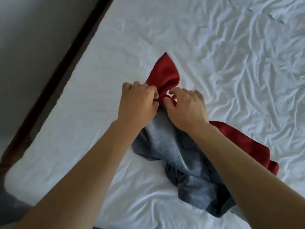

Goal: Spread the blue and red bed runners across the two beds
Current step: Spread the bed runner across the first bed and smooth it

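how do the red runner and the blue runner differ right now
The red runner is deep red; the blue runner is a greyish blue. The red runner is pinched by the left hand and the right hand; the blue runner lies under the wrists with no fingers on it. The red runner shows in two separate parts, beyond the hands and by the right forearm; the blue runner is one heap. Both lie crumpled, not spread, on the white sheet.

- One head-worn wide-angle view, looking forward and steeply down, tilted.
- It sits close above the bed (214, 47), both forearms reaching in from the lower edge.
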